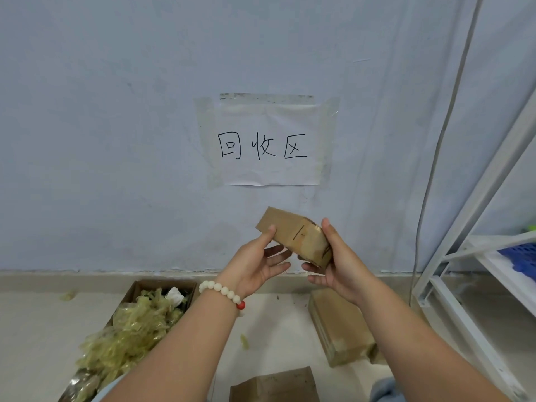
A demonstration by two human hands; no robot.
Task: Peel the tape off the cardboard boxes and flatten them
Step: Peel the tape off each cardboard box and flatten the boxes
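The brown box [293,236] bears a thin dark line. The white sign [266,172] on the pale blue-grey wall [116,111] has black handwriting. The bracelet [223,291] is cream beads with one red. The tape heap [130,335] is yellowish, the basket [519,256] blue.

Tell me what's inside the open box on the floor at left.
The box is heaped with crumpled yellowish tape, with a white scrap on top near the far end. The heap hides the bottom and anything beneath.

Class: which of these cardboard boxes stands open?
The left floor box, filled with yellowish tape scraps; the held box and the right floor box are closed.
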